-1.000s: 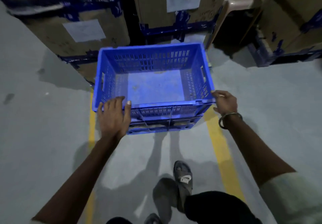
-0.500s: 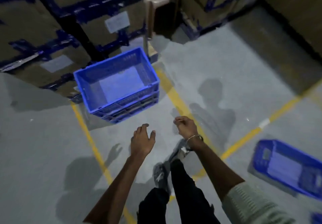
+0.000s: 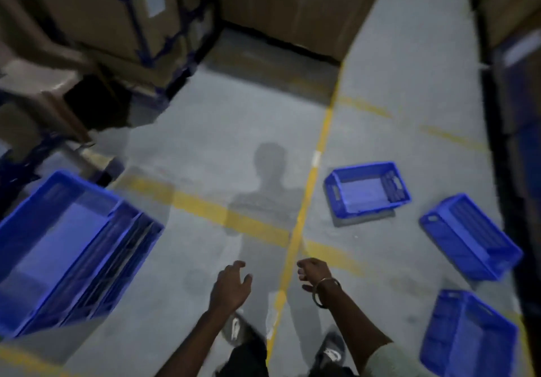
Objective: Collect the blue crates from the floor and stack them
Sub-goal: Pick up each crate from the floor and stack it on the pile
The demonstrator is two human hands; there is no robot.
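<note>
A stack of blue crates (image 3: pixel 67 247) stands on the floor at the left edge. Three single blue crates lie on the floor at the right: one upright crate (image 3: pixel 367 190) past the yellow line, one tilted crate (image 3: pixel 471 237) further right, and one crate (image 3: pixel 468 334) at the bottom right. My left hand (image 3: pixel 231 287) hangs in front of me with fingers apart and holds nothing. Beside it, my right hand (image 3: pixel 311 274) with a metal bangle is loosely curled and empty. Both hands are apart from every crate.
Cardboard boxes on blue racks (image 3: pixel 140 16) line the back left, with a plastic chair (image 3: pixel 44 83) beside them. More racks (image 3: pixel 515 83) run along the right. Yellow lines (image 3: pixel 304 201) cross the grey floor. My feet in sandals (image 3: pixel 234 329) are below.
My hands let go of the crate on the stack. I turned right, so the stack slid to the left edge and the loose crates came into view.
</note>
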